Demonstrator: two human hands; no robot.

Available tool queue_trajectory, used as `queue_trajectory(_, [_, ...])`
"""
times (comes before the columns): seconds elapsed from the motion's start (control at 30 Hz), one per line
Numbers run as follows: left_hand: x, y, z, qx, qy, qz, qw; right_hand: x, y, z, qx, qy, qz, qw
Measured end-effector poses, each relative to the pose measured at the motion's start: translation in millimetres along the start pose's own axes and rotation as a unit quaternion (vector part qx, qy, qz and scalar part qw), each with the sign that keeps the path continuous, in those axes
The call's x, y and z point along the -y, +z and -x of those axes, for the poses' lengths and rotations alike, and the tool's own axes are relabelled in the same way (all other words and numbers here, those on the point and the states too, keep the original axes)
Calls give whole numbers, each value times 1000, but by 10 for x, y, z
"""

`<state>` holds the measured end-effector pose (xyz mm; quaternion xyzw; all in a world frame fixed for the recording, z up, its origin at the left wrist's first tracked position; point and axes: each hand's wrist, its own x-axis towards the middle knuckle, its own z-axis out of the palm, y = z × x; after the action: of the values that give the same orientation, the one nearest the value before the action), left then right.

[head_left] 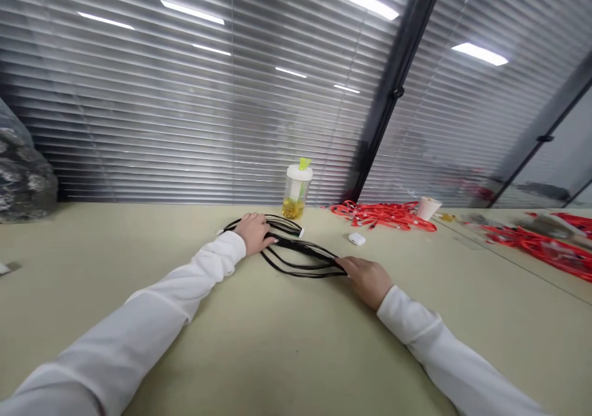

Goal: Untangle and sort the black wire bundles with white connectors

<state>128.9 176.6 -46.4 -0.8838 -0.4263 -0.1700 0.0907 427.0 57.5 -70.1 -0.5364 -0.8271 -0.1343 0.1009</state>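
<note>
— What do we see behind our worktop?
— Slatted blinds, all along its far edge, with a clear plastic bag at that edge, towards the left.
— And the black cable bundle?
— We find it short of the far edge, about midway along, its right end slanting nearer to us. Farther right, red cables lie heaped by the far edge.
— How are our hands?
— Our right hand is closed on the bundle's right end. Our left hand lies over its left part; we can't tell whether it grips or only presses.
— The smaller things?
— A white-lidded bottle near the far edge, a paper cup beside the red cables, a white earbud case nearer us, and a white connector ending one black cable.
</note>
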Motion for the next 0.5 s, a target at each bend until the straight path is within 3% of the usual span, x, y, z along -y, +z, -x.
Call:
queue_trajectory(0.13, [10, -170, 59, -14, -53, -22, 998, -187, 26, -133, -53, 8, 28, 998])
queue_trajectory(0.33, [59, -368, 244, -36, -192, -63, 979, -282, 335, -910, -95, -23, 17, 995])
queue_trajectory(0.4, [137, -559, 322, -50, -244, -80, 965, -272, 456, -1084, -103, -38, 1, 994])
queue_trajectory(0.5, [432, -1052, 568, -44, -348, -97, 931, -351, 591, -1145, -117, -54, -23, 991])
